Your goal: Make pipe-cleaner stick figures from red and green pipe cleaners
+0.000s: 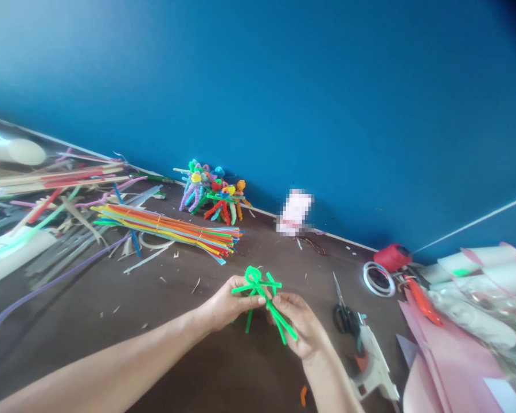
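Observation:
Above the dark table I hold a small figure of bent green pipe cleaners, with a loop at its top and several straight ends sticking out. My left hand pinches it at the middle from the left, thumb across the front. From the other side my right hand has its fingers closed on the green stems below the loop. Parts of the figure are hidden behind my fingers. Beyond my hands lies a tied bundle of coloured pipe cleaners.
Several finished-looking pipe cleaner figures stand by the blue wall. To my right are black-handled scissors, a white glue gun, a tape roll and pink sheets. Loose strips and sticks clutter the left.

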`<state>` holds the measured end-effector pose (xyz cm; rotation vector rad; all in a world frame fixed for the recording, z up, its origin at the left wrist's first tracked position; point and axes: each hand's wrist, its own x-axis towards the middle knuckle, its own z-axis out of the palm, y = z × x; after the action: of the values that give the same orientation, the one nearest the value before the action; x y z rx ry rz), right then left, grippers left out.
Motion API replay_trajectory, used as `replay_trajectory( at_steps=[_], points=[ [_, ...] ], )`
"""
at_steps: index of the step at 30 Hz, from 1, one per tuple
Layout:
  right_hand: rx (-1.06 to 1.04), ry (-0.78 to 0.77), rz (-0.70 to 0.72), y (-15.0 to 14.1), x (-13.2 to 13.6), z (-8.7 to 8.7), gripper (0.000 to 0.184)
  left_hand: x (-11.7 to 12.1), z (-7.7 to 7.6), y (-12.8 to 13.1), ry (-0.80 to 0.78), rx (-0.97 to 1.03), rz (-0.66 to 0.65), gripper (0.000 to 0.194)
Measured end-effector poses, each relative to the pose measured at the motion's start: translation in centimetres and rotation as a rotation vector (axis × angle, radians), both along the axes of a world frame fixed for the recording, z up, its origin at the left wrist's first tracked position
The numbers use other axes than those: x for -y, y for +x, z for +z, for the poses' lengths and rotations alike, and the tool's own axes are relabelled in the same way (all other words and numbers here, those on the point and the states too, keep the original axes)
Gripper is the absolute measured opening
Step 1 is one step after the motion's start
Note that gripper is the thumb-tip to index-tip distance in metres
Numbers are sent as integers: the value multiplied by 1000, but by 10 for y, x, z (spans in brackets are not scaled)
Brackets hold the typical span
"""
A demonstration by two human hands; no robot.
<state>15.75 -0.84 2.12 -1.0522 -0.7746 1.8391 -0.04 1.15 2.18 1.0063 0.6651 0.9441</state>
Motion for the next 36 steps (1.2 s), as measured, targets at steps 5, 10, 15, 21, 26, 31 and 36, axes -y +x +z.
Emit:
replay_trajectory(
  at_steps=[5, 10, 15, 21, 26, 31, 36],
  points=[
    [-184, -81, 79, -5, -1, -6, 23, 1, 0, 1, -22, 152, -128, 16],
    [-163, -89, 50, -9, 1, -7, 27, -2, -7, 1, -87, 21, 14, 19],
    [139, 186, -202, -7, 2, -5, 19, -4, -15, 2, -190, -73, 215, 26],
    [359, 493, -355, 3, 0, -2, 11, -4, -14, 2, -307, -46, 250, 28],
    [503, 685, -123, 5, 0, 3, 15, -3, -12, -1, -235, 17, 97, 22],
    [447, 629, -99, 1, -2, -3, 18, -3, -14, -1, -189, 41, 26, 19],
    [452, 639, -70, -5, -1, 0, 18, -4, -16, -1, -211, 55, 30, 18]
  ],
)
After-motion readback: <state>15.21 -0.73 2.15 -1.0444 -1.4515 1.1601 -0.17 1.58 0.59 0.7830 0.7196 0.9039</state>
